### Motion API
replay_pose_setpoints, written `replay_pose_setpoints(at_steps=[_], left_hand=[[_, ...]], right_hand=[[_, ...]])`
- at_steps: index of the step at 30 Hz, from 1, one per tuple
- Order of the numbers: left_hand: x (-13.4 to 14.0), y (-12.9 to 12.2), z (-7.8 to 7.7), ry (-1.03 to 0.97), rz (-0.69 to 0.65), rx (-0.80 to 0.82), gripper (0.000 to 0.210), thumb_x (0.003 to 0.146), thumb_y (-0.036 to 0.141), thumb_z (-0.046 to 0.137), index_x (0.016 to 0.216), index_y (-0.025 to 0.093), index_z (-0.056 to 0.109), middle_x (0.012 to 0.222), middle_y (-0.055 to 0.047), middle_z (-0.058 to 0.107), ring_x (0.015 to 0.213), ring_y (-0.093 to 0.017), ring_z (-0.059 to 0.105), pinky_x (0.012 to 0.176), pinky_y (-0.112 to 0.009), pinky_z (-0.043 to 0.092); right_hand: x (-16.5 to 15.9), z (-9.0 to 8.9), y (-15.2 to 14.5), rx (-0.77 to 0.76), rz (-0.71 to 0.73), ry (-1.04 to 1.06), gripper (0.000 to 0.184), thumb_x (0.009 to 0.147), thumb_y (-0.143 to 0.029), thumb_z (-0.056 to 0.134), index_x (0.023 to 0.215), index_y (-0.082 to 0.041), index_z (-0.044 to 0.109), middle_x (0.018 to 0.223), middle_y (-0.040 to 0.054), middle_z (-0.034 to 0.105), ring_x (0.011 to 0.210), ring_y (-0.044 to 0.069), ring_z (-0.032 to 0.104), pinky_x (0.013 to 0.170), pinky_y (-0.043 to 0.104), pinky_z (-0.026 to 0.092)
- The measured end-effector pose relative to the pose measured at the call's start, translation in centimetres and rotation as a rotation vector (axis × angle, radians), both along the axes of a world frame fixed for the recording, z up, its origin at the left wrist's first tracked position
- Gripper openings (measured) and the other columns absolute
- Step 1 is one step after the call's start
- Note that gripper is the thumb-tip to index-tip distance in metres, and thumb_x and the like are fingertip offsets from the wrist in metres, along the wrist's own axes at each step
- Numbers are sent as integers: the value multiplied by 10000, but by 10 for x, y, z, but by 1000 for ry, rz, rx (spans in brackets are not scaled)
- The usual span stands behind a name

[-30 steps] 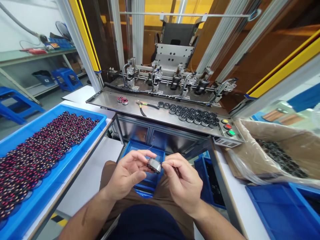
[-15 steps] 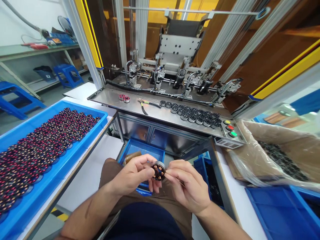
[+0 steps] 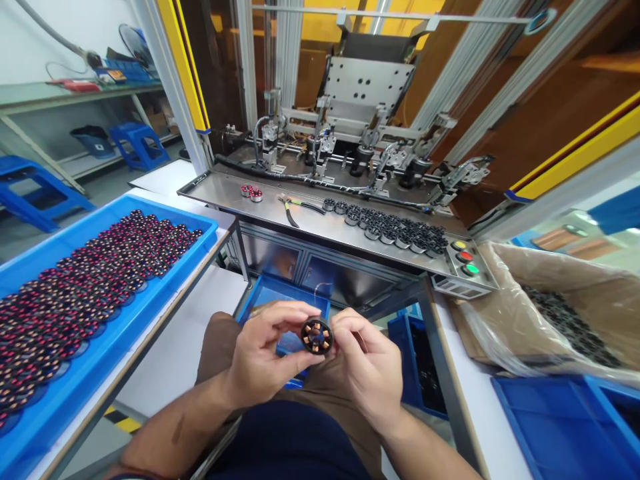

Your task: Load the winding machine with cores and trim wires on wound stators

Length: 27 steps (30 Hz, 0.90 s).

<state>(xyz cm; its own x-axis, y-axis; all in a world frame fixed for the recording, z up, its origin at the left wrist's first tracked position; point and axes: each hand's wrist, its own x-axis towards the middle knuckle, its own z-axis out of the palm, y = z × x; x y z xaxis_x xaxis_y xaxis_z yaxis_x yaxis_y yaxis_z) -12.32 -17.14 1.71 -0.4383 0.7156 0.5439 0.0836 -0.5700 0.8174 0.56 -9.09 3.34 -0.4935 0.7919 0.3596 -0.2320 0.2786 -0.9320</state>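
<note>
A round black motor stator (image 3: 317,336) with copper windings sits between my hands above my lap, its face tilted toward me. My left hand (image 3: 263,353) grips its rim, with the thumb below and the fingers above. At the right edge of the stator, the thumb and fingers of my right hand (image 3: 370,367) are pinched together on a thin copper wire, mostly hidden by the fingers. Another fine wire end (image 3: 321,287) sticks up above the stator.
Left, a blue tray (image 3: 197,257) holds many wound stators. On the machine's metal ledge lie two red-wound stators (image 3: 251,193), wire cutters (image 3: 295,207) and rows of black stator cores (image 3: 395,230). Push buttons (image 3: 466,256) and a plastic-lined box (image 3: 505,320) are at right.
The stator has turned to face me more, and my left hand has shifted its hold from the side to above and below. A wire end now stands up above it.
</note>
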Motion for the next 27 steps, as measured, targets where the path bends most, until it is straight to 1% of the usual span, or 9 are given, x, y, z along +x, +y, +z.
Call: replay_pose_setpoints(at_steps=[3, 6, 9, 15, 18, 21, 23, 25, 27], left_hand=[[-3, 0, -2, 169, 81, 66, 519, 688, 51, 826, 1144, 209, 636, 1099, -89, 741, 1055, -209, 703, 910, -295, 586], [-5, 0, -3, 219, 113, 60, 489, 709, 85, 821, 1148, 197, 635, 1085, -104, 745, 1044, -222, 710, 910, -315, 591], [-5, 0, -3, 200, 110, 38, 471, 721, 101, 816, 1145, 194, 634, 1077, -108, 742, 1029, -221, 714, 863, -295, 610], [-6, -2, -4, 181, 78, 30, 496, 724, 62, 802, 1165, 208, 629, 1110, -98, 731, 1055, -206, 704, 840, -253, 613], [-5, -4, -5, 160, 31, 17, 531, 731, 13, 776, 1191, 227, 618, 1152, -84, 720, 1107, -197, 684, 872, -241, 601], [-3, -7, -6, 84, -49, -2, 532, 750, -40, 728, 1185, 246, 619, 1197, -65, 706, 1149, -184, 667, 908, -235, 584], [-3, -8, -5, -34, -142, -20, 492, 775, -61, 688, 1144, 261, 630, 1199, -40, 710, 1170, -180, 659, 963, -266, 563], [-4, -9, -3, -204, -283, -29, 433, 806, -47, 666, 1092, 278, 640, 1121, 0, 740, 1212, -185, 638, 1037, -323, 523], [-7, -7, 0, -387, -407, -39, 348, 815, 35, 710, 1056, 279, 650, 1061, 14, 755, 1266, -205, 600, 1079, -363, 488]], right_hand=[[-5, -6, -2, -366, 104, 37, 394, 859, -442, 692, 593, -175, 578, 577, -14, 524, 529, 106, 467, 492, 235, 387], [-9, -8, -3, -579, 139, 45, 425, 781, -487, 765, 566, -171, 578, 555, -22, 520, 502, 89, 433, 474, 223, 356], [-10, -7, -4, -625, 156, 59, 423, 741, -492, 800, 563, -169, 594, 547, -23, 527, 495, 84, 426, 466, 217, 345], [-9, -8, -4, -590, 157, 54, 417, 758, -485, 789, 569, -171, 588, 554, -23, 523, 516, 93, 454, 511, 228, 406], [-8, -10, -4, -527, 152, 59, 392, 799, -468, 756, 605, -168, 596, 592, -19, 538, 519, 90, 479, 508, 222, 418], [-6, -9, -2, -370, 145, 71, 300, 880, -388, 683, 683, -170, 618, 648, -17, 554, 482, 80, 493, 453, 214, 400], [-3, -5, 0, -166, 118, 67, 230, 924, -283, 622, 721, -176, 622, 675, -12, 561, 482, 86, 521, 447, 220, 421], [1, 2, 5, 119, 57, 38, 175, 923, -166, 584, 755, -183, 628, 676, -3, 576, 536, 110, 567, 493, 238, 473], [7, 8, 10, 412, 25, -7, 154, 891, -77, 574, 802, -188, 633, 681, 11, 610, 625, 140, 616, 558, 257, 521]])
